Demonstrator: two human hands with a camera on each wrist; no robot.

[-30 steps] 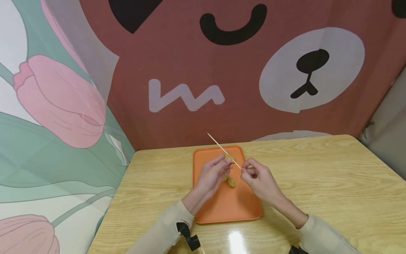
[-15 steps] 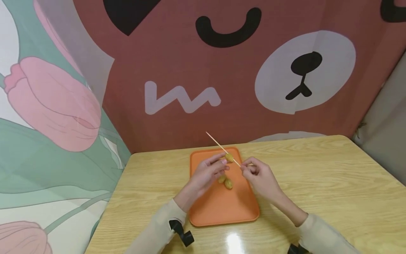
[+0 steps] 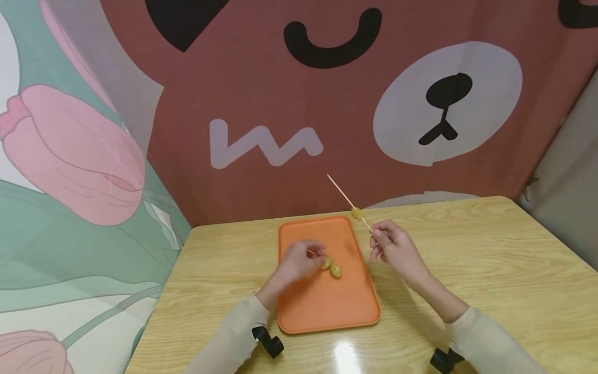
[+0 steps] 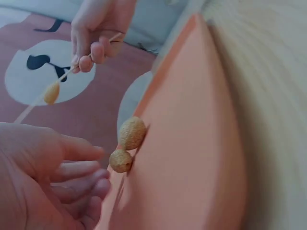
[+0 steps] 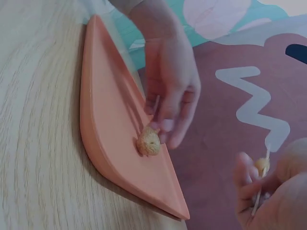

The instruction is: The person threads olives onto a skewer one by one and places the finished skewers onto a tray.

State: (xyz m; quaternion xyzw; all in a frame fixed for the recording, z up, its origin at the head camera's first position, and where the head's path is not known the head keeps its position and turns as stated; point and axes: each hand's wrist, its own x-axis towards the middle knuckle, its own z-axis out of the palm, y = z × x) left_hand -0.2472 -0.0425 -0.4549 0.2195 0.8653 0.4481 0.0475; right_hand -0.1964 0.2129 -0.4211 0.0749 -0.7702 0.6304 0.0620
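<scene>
My right hand [image 3: 399,254] pinches a thin wooden skewer [image 3: 341,191] near its lower end, to the right of the orange tray [image 3: 327,309]. One golden-brown oval food piece [image 3: 356,213] is threaded partway up the skewer, whose pointed end tilts up and left. Over the tray, my left hand [image 3: 297,262] hangs with relaxed fingers beside two similar food pieces [image 3: 336,270] that lie touching. In the left wrist view, its fingers [image 4: 79,165] are near the smaller-looking piece [image 4: 120,161]; contact is unclear. A short length of thin stick shows by the left fingers, partly hidden.
The tray lies on a light wood-grain table [image 3: 467,249]. Behind the table hangs a reddish-brown cloth [image 3: 261,192] with a bear print, and a tulip-print cloth [image 3: 84,156] is on the left. Black straps with mounts [image 3: 268,343] are on both sleeves.
My left hand has let go of the threaded piece and dropped back to the pieces on the tray. My right hand has carried the skewer up and right, away from it.
</scene>
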